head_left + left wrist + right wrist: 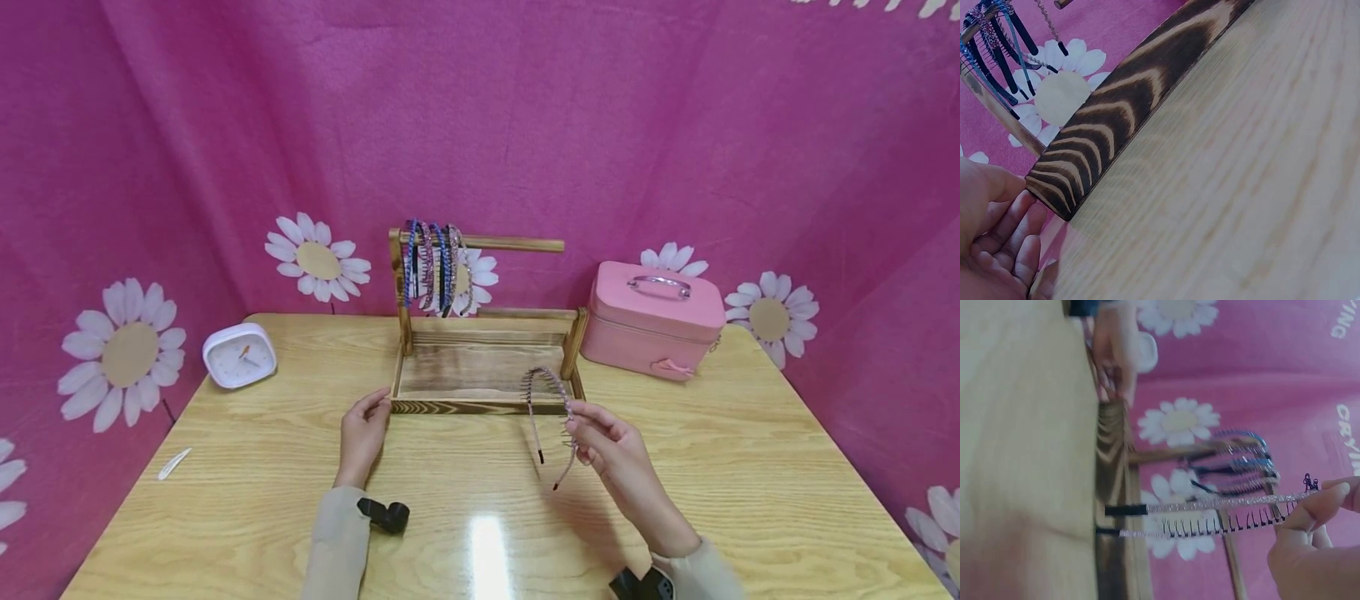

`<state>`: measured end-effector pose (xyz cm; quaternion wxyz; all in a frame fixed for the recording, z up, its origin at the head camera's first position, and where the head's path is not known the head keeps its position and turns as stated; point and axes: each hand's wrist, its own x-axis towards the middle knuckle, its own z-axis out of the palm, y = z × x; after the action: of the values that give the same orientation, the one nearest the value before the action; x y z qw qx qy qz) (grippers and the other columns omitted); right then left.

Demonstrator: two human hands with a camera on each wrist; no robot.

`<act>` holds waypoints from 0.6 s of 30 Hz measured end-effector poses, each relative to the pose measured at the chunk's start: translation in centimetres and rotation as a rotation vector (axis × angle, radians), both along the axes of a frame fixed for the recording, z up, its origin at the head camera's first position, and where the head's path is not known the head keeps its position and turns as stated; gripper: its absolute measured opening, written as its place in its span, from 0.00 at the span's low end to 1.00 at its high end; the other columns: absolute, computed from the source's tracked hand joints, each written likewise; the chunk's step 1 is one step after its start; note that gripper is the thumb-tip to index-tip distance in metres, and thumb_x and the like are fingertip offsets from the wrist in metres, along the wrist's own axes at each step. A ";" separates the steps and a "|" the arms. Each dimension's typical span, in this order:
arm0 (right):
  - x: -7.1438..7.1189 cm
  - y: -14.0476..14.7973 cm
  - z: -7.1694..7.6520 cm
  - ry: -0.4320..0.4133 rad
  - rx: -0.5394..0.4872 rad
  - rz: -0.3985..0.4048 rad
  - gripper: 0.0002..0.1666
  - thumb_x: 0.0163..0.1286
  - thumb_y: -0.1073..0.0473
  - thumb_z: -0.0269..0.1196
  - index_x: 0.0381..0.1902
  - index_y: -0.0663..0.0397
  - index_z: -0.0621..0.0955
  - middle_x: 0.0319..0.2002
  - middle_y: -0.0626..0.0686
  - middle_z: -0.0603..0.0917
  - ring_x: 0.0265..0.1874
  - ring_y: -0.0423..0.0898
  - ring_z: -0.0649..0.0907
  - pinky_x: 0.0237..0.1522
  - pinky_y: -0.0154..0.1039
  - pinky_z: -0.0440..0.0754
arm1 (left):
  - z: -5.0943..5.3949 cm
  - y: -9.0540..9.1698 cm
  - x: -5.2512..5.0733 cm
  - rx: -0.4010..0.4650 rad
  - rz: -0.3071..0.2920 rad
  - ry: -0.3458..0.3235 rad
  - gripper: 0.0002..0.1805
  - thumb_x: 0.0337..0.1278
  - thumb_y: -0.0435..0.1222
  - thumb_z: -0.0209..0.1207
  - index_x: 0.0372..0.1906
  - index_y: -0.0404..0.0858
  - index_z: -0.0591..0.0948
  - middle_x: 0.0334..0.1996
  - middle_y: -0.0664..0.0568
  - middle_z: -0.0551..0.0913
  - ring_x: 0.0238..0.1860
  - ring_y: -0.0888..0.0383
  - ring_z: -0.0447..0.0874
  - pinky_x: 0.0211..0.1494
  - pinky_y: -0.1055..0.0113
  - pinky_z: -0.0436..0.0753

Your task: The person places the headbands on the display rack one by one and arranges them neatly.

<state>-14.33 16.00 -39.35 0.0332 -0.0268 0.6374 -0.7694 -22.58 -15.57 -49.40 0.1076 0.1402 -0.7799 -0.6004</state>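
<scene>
My right hand (618, 458) pinches a sparkly pinkish headband (1222, 503) with comb teeth and dark tips, between thumb and fingers. The headband hangs in front of the wooden rack's tray (457, 407), open ends down, above the table. With its fingertips my left hand (365, 433) holds the tray's front left corner, its other fingers loosely bent, as the left wrist view shows. Several blue, pink and dark headbands (431, 267) hang close together at the left end of the rack's upper bar (517, 243).
A pink case (652, 321) with a metal handle stands right of the rack. At the left are a white clock (240, 356) and, nearer the table edge, a small white hair clip (174, 463). A magenta cloth (510, 125) with daisies hangs behind the table (262, 517).
</scene>
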 end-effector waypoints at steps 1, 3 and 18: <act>-0.1 0.4 0.2 0.007 -0.003 -0.012 0.17 0.69 0.70 0.55 0.42 0.41 0.83 0.31 0.39 0.82 0.27 0.33 0.75 0.30 0.26 0.73 | 0.0 0.0 0.0 0.001 -0.001 0.000 0.17 0.68 0.33 0.53 0.56 0.32 0.81 0.49 0.37 0.83 0.38 0.70 0.74 0.42 0.77 0.73; -0.4 1.1 0.7 0.021 -0.015 -0.044 0.18 0.70 0.70 0.55 0.41 0.39 0.83 0.31 0.39 0.81 0.26 0.33 0.75 0.30 0.26 0.74 | 0.0 0.0 0.0 0.003 0.000 -0.004 0.17 0.67 0.33 0.53 0.56 0.32 0.81 0.49 0.37 0.83 0.38 0.69 0.74 0.42 0.77 0.73; -5.1 6.5 3.8 0.167 -0.083 -0.157 0.12 0.72 0.65 0.57 0.42 0.42 0.84 0.32 0.39 0.83 0.32 0.32 0.77 0.33 0.25 0.75 | 0.0 0.0 0.0 0.008 -0.001 -0.008 0.17 0.68 0.33 0.53 0.56 0.32 0.81 0.49 0.37 0.83 0.42 0.62 0.77 0.43 0.76 0.74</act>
<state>-19.45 22.53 -35.58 -0.0818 -0.0423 0.6058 -0.7903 -22.57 -15.54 -49.44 0.1037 0.1427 -0.7781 -0.6028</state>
